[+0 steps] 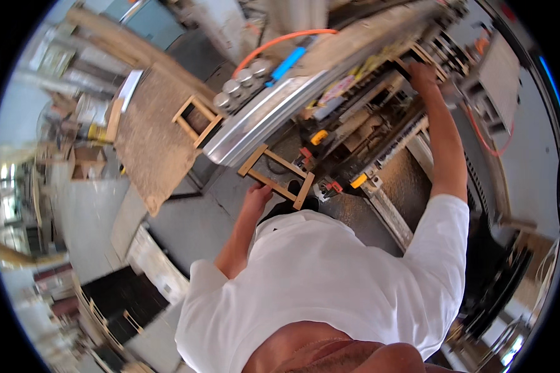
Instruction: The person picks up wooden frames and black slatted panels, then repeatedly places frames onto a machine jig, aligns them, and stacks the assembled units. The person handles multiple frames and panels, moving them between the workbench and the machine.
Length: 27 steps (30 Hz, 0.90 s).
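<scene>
A person in a white shirt holds a small wooden frame (304, 189) beside a long machine (262, 119), one arm stretched to its far end.
The left hand (257, 196) pinches the frame's near rail, in the air between the machine and a brown counter (158, 140); a second frame (185, 130) sits at that counter's right edge. The right hand (423, 76) reaches the machine's far right end; whether it grips anything, I cannot tell. The step seems to be feeding or unloading frames; the next move probably calls for a steady left grip.
</scene>
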Motion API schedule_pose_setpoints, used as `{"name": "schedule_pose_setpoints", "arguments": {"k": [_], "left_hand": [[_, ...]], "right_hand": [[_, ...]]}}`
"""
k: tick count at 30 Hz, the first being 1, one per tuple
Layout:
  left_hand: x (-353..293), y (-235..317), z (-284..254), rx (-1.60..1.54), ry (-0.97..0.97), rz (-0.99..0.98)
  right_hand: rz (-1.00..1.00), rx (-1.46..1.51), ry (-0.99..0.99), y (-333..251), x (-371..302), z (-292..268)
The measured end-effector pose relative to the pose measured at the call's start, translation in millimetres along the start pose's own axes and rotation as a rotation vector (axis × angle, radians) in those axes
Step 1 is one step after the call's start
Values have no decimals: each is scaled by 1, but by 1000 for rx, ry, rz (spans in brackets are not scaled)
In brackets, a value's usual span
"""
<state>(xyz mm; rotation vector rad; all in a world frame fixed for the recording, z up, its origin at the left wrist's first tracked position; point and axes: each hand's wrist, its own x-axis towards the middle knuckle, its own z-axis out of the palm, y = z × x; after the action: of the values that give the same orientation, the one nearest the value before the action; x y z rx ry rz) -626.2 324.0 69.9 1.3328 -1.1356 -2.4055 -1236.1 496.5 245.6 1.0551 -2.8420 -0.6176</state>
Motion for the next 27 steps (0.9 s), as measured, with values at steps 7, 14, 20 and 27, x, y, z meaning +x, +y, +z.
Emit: {"name": "schedule_pose_setpoints", "arguments": {"k": [7, 14, 20, 27], "left_hand": [[-13, -14, -21, 18, 235, 35], [-6, -15, -55, -164, 359, 141], [8, 32, -123, -133, 406, 240], [60, 145, -223, -127, 388, 355]], "right_hand": [[-78, -44, 83, -22, -14, -22], [-47, -72, 55, -16, -8, -20], [3, -138, 6, -17, -9, -22], [28, 372, 434, -56, -87, -95]]}}
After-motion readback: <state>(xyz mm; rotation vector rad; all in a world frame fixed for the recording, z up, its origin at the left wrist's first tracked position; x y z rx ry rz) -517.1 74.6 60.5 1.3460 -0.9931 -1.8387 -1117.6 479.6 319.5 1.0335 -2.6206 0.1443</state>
